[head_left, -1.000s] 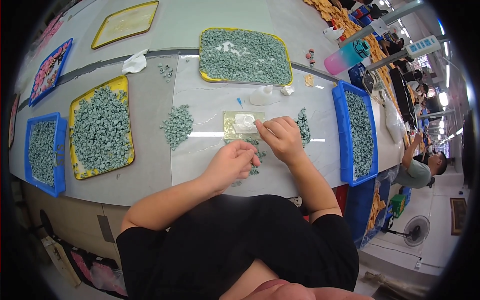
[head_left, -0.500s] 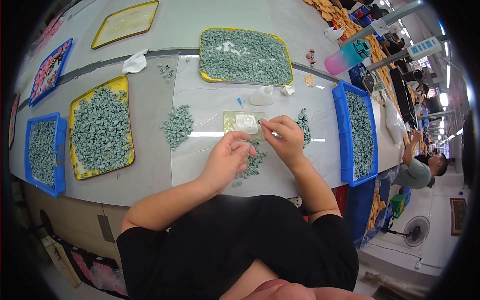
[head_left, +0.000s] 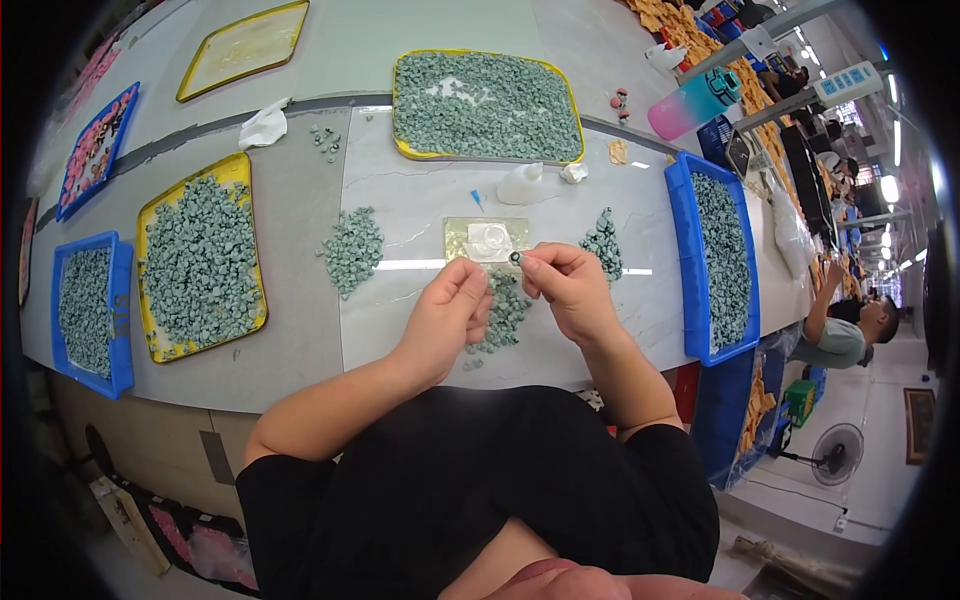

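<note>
While right hand point(head_left: 574, 290) pinches small dark-green piece point(head_left: 515, 258), left hand point(head_left: 446, 312) curls nearby, thumb uppermost; cannot tell whether gripping anything.

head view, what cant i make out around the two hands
- Head view, left hand: whether it holds anything; its own curled fingers hide that.
- Head view, small dark piece at the right hand's fingertips: its exact shape; too small, partly covered by the fingers.
- Head view, pile of green pieces between the hands: how far it runs leftward; the left hand covers that side.
</note>
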`<state>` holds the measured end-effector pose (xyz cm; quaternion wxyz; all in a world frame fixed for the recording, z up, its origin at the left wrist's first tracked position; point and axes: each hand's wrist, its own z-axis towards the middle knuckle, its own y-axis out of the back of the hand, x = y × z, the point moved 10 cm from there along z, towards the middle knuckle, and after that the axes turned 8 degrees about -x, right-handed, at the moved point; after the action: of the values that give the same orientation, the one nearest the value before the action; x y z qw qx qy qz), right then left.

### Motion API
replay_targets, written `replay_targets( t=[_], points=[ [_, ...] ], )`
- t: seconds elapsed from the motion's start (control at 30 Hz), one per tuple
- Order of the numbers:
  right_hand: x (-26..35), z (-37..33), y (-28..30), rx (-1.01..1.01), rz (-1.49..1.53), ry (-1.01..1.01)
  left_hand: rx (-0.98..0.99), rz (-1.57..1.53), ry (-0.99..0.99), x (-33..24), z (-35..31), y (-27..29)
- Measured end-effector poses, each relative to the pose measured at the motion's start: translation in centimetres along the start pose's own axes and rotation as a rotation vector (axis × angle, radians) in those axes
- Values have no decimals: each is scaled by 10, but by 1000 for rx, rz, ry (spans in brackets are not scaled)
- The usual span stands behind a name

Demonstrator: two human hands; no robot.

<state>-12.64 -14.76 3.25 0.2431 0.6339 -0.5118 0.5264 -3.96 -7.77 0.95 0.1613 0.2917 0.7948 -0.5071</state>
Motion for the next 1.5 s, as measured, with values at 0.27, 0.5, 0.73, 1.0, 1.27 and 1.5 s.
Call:
replay_targets(
  t=[0.27, 0.5, 0.73, 1.0, 1.27, 1.5],
  points=[
    [65, -49, -37, -96, -752, 1038, -19, -20, 75, 4, -2, 0],
    [68, -72, -55, -29, -948, 1378, -20, 1, 67, 3, -2, -1],
    [67, -79, -67, 10, -1013, 1454, 7, 27, 64, 3, -5, -2],
    [60, -83, -61, 4, -857, 1429, 39, 99, -44, -1, -9, -7],
    [54, -31, -33, 264, -573, 771, 5, 230, -87, -8, -11, -11],
    [77, 10, 36, -183, -970, 534, -34, 460, -58, 2, -5, -3]
  ],
)
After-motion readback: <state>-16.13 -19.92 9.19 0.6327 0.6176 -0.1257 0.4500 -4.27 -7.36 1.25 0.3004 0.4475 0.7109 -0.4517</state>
